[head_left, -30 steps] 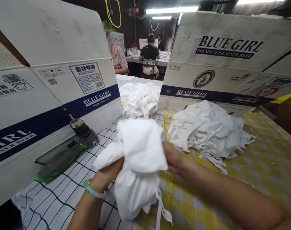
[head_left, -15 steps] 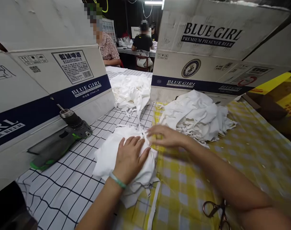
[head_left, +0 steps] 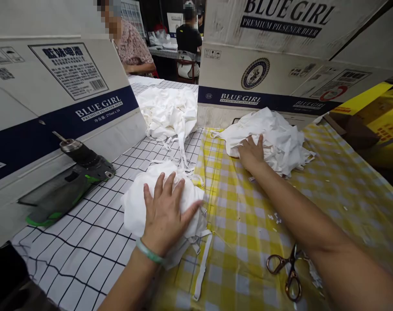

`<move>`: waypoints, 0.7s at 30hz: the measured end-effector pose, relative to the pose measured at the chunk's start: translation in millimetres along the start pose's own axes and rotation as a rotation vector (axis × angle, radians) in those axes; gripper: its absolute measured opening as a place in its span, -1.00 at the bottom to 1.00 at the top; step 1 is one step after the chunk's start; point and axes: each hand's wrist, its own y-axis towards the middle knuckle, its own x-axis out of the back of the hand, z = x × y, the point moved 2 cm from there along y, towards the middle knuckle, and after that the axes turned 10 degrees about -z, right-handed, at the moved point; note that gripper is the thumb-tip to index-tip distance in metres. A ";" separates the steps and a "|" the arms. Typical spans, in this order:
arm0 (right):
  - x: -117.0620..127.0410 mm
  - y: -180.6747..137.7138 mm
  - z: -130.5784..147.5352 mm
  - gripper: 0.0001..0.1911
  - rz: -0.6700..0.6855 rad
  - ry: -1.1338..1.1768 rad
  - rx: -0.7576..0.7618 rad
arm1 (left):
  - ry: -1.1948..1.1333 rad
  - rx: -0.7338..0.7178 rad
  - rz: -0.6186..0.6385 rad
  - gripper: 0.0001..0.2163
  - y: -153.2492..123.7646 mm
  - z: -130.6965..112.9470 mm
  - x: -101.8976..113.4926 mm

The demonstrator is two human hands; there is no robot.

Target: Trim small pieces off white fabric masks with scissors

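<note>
My left hand (head_left: pixel 164 211) lies open, fingers spread, on a small stack of white cloth garments (head_left: pixel 134 207) with thin straps. One loose strap (head_left: pixel 202 270) from this stack trails toward the near edge. My right hand (head_left: pixel 253 153) reaches to a larger heap of white strapped garments (head_left: pixel 277 134) on the right. Its fingers are apart and touch the near left side of the heap; some fingertips are partly hidden in the cloth. At the back, a third white pile (head_left: pixel 170 110) has straps hanging toward the left stack.
Scissors (head_left: pixel 292 270) lie below my right forearm, near white scraps (head_left: pixel 276 218). A cordless drill (head_left: pixel 76 177) rests at left against a beer carton (head_left: pixel 109 112). Another carton (head_left: pixel 229 77) stands behind the right heap. Co-workers (head_left: pixel 134 47) sit beyond.
My right hand has moved from beside the left stack to the right heap. My left hand stays on the stack, its fingers spread wider. The camera view has shifted.
</note>
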 end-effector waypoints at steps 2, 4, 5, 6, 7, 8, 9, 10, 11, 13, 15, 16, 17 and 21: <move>4.9 -6.8 36.0 -0.70 -0.018 0.115 0.004 | -0.036 -0.045 0.001 -0.29 -17.1 -7.2 0.7; 2.5 -19.0 77.6 -0.80 0.030 0.291 0.071 | -0.059 -0.075 0.022 -0.28 -32.3 -12.4 -4.9; -1.1 -24.7 96.5 -0.86 0.074 0.369 0.101 | -0.059 -0.075 0.031 -0.32 -37.6 -13.6 -9.1; -5.2 -28.9 112.2 -0.90 0.113 0.438 0.116 | -0.053 -0.068 0.033 -0.35 -40.7 -13.6 -13.4; -8.3 -30.9 123.7 -0.93 0.140 0.496 0.115 | -0.045 -0.060 0.031 -0.39 -41.4 -12.6 -17.4; -9.3 -30.5 130.8 -0.92 0.154 0.551 0.100 | -0.037 -0.058 0.028 -0.42 -39.9 -10.5 -20.6; -6.9 -28.0 133.6 -0.91 0.153 0.600 0.075 | -0.029 -0.057 0.026 -0.45 -36.4 -7.4 -22.7; -0.1 -24.3 132.4 -0.89 0.143 0.636 0.048 | -0.024 -0.052 0.024 -0.47 -31.4 -3.7 -23.4; 11.5 -20.2 128.2 -0.88 0.120 0.696 0.020 | -0.022 -0.040 0.024 -0.49 -25.7 0.4 -22.6; 48.4 -16.1 114.1 -0.86 0.055 0.896 -0.014 | -0.046 0.006 0.023 -0.49 -15.1 6.2 -15.5; 96.6 -23.8 98.2 -0.89 -0.028 1.303 -0.013 | -0.187 0.049 -0.015 -0.49 -9.1 3.9 -1.8; 120.1 -33.7 92.0 -0.90 -0.042 1.406 0.009 | -0.332 0.070 -0.032 -0.51 -8.1 -1.1 6.1; 140.5 -47.8 88.6 -0.92 -0.009 1.445 0.047 | -0.535 0.109 -0.024 -0.54 -8.3 -8.2 13.1; 171.1 -134.8 102.2 -0.94 0.381 1.466 0.285 | -1.574 0.589 0.242 -0.58 -10.4 -40.6 15.8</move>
